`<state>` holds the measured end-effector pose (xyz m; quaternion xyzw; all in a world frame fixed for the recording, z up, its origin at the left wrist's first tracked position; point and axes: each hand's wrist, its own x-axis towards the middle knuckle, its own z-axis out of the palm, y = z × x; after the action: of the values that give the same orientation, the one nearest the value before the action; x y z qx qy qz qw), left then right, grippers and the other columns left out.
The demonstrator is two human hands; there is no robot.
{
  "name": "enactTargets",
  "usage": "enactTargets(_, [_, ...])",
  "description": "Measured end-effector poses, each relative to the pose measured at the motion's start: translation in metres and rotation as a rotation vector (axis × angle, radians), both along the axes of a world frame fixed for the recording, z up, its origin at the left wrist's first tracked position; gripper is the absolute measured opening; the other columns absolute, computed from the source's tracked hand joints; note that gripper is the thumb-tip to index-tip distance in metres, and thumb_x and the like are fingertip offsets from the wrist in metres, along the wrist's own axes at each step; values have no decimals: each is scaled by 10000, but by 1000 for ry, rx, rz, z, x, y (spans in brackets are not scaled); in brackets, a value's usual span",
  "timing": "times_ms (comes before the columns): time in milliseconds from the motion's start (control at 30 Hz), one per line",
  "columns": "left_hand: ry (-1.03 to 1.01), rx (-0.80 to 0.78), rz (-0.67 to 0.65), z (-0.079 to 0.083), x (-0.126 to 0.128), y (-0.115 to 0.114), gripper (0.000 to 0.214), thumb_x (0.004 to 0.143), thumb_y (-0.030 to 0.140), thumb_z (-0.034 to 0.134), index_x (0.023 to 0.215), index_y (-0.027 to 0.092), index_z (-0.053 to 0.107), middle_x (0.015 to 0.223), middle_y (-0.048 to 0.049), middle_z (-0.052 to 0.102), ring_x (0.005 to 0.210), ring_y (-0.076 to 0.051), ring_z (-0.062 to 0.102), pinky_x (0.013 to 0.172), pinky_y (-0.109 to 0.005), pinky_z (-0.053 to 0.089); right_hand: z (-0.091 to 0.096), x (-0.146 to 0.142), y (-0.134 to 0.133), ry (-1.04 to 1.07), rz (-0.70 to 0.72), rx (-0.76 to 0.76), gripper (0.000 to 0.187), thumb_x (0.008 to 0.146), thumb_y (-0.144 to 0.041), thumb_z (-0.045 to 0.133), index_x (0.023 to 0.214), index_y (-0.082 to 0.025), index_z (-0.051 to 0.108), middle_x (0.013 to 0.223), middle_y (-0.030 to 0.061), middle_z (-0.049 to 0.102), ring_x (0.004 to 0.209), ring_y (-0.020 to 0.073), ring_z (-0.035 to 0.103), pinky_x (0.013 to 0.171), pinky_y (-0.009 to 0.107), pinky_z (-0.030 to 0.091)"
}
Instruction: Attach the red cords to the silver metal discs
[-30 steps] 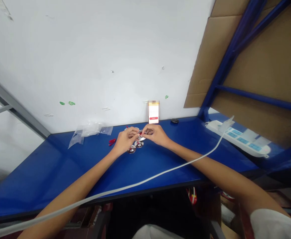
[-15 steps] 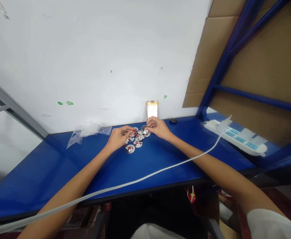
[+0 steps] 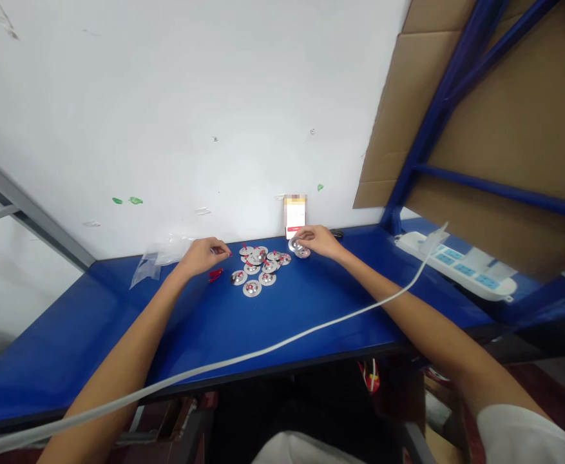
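Several silver finger cymbals (image 3: 252, 288), domed discs with red straps, lie in an overlapping cluster at the middle of the blue table. Left of the cluster, my left hand (image 3: 203, 255) pinches a small red strap (image 3: 230, 254) at its fingertips. Under that hand, a little bundle of red straps (image 3: 216, 275) rests on the tabletop. On the far side, my right hand (image 3: 321, 241) grips the edge of a finger cymbal (image 3: 294, 244) between thumb and fingers. Another cymbal (image 3: 303, 253) shows just beneath it.
A lit phone (image 3: 296, 216) leans on the wall behind my right hand. Clear plastic bags (image 3: 163, 254) lie at the left rear, a black object (image 3: 337, 233) at the back. A white power strip (image 3: 456, 264) sits right; its cable (image 3: 282, 347) crosses before me.
My hands have moved apart: the left went leftward off the cluster, uncovering the red straps, and the right went rightward with a cymbal.
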<state>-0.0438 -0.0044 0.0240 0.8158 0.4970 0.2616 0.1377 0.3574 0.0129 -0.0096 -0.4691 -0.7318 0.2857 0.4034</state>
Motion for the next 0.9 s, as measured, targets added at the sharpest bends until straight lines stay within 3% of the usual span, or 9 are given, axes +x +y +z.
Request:
enactTargets(200, [167,-204,-79,13,-27,5,253,773,451,715,873,246,823,890,-40,826,864,-259,750,806,-321,550,-2,7,5,-158,30,-18,194,845,-184,797,1030,-195,854,960,56,844,876,216,781,762,277,566])
enactTargets(333, [229,-306,-123,17,-29,1,229,777,423,691,867,240,795,885,-24,816,858,-239,745,819,-308,533,-4,9,6,-229,-24,12,246,838,-219,824,1082,-203,840,887,32,817,784,188,742,689,252,516])
enactTargets(500, [303,-380,-138,18,-27,-3,186,774,393,664,798,246,776,837,-11,794,814,-228,721,764,-298,503,-6,12,7,-338,-30,65,170,857,-223,806,1021,-214,852,882,21,813,751,168,702,691,255,466])
enactTargets(900, [273,-221,-79,18,-25,-2,257,823,414,600,875,228,770,935,-38,799,906,-249,724,847,-323,518,-10,13,8,-420,11,84,143,857,-239,796,988,-206,844,997,45,820,788,179,696,714,272,468])
